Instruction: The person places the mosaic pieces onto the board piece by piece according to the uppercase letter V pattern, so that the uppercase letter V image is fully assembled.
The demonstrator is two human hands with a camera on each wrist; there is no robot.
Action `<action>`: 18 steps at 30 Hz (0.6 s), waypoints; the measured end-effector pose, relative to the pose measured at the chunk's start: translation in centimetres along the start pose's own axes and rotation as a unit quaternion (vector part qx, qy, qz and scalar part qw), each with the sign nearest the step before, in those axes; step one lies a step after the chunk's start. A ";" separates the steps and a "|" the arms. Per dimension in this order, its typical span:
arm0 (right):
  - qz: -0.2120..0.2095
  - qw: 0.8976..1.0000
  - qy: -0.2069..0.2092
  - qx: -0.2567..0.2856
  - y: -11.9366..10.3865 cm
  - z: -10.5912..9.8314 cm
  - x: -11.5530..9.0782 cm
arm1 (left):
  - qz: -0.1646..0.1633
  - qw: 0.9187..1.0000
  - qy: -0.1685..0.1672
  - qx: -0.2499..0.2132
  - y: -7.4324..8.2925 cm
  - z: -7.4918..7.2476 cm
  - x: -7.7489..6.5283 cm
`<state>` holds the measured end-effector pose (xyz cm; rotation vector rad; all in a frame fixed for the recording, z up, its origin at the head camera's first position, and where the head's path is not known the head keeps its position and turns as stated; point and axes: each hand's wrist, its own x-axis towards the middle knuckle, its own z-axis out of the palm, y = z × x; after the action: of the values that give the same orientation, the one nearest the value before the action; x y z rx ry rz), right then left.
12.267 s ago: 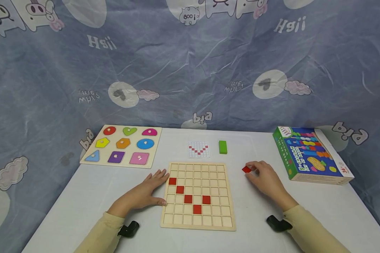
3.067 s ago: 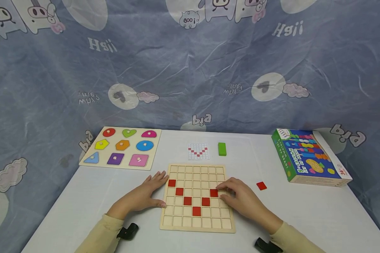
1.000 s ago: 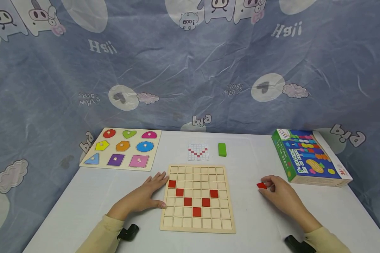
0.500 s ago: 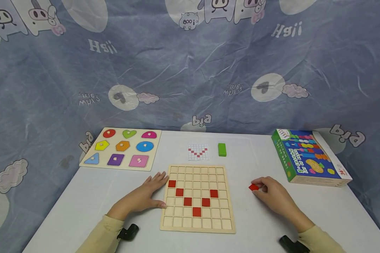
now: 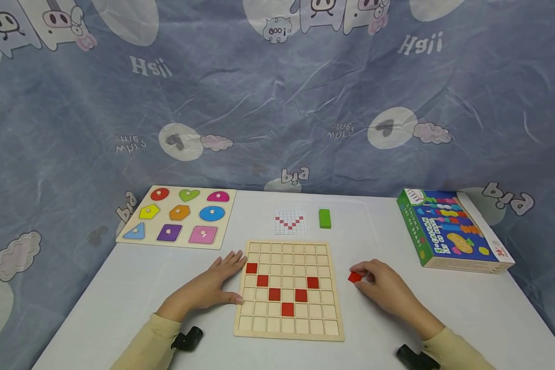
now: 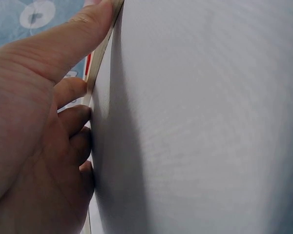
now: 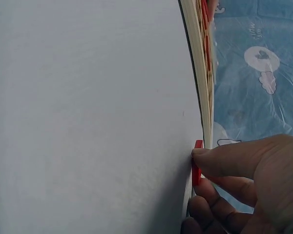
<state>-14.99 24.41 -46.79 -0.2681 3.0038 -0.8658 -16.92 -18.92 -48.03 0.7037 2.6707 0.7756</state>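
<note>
My right hand (image 5: 383,285) pinches a red square tile (image 5: 355,277) between thumb and fingers, just right of the wooden grid board (image 5: 289,331). In the right wrist view the red tile (image 7: 197,163) stands on edge under the thumb, close over the table. Several red tiles sit in the board's cells: a slanting line runs down from the left to a low tile (image 5: 288,309), then up to a tile (image 5: 312,283) on the right. My left hand (image 5: 211,285) lies with spread fingers at the board's left edge, its thumb touching the rim.
Behind the board lie a small pattern card (image 5: 290,222) with a red V and a green block (image 5: 325,219). A shape puzzle board (image 5: 162,223) is at the back left. A colourful box (image 5: 458,231) stands at the back right, before a blue cloth backdrop (image 5: 277,92).
A red tile was set in the board's right part earlier. Since then my right hand has picked up another from the table and carried it left towards the board. The left hand stays put.
</note>
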 end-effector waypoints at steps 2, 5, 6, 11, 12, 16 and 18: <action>0.003 1.000 -0.001 0.000 -0.1 0.1 0.1 | 0.000 1.000 0.000 -0.001 0.0 0.0 0.0; 0.005 1.000 -0.002 -0.002 -0.1 0.2 0.1 | 0.000 1.000 0.000 -0.001 0.0 0.0 0.0; 0.004 1.000 -0.001 -0.002 -0.1 0.2 0.1 | 0.001 1.000 0.001 -0.001 0.0 0.0 0.0; -0.011 1.000 0.003 0.004 -0.2 0.2 0.1 | 0.001 1.000 0.003 -0.001 -0.1 0.1 0.0; -0.014 1.000 0.003 0.006 -0.2 0.2 0.1 | 0.001 1.000 0.004 -0.002 -0.1 0.1 0.0; -0.016 1.000 -0.011 0.021 -0.5 0.1 0.0 | 0.001 1.000 0.005 -0.002 0.0 0.1 0.0; -0.015 0.999 -0.017 0.025 -0.6 0.0 -0.1 | 0.002 1.000 0.006 -0.002 0.0 0.1 0.0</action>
<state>-14.81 23.93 -46.50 -0.3250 2.9485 -0.9282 -16.88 -18.94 -48.10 0.7054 2.6789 0.7900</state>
